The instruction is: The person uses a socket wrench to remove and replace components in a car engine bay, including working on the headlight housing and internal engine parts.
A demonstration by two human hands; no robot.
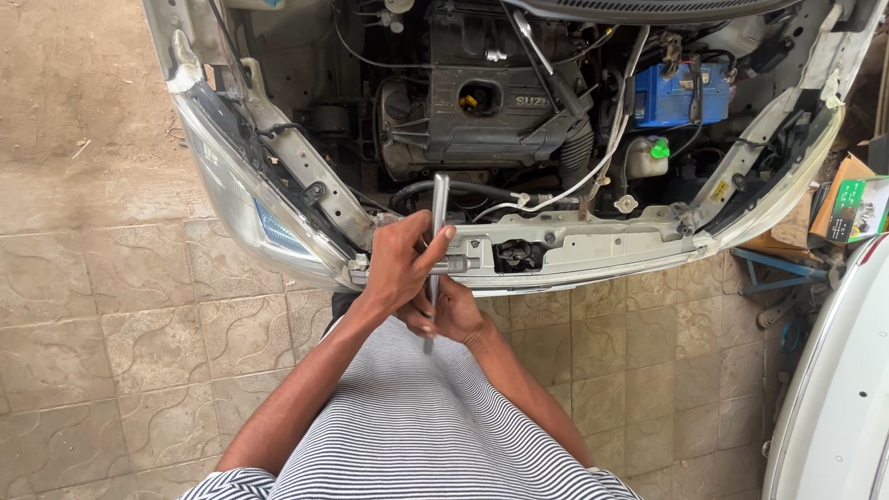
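You're standing right at the stripped front of the car, and both your hands are wrapping around a metal T-handle wrench point(437, 250) that's sitting against the front crossmember point(593, 243). Your left hand point(400, 264) is gripping it up high where the cross bar meets the shaft, thumb pressing on the shaft, while your right hand point(454, 310) is closing around the lower part just beneath. The shaft is standing nearly upright, its top poking up over the engine bay. Behind it the engine point(486, 102) is sitting exposed, with a blue battery point(681, 93) off to one side and a headlight point(250, 218) hanging on the other.
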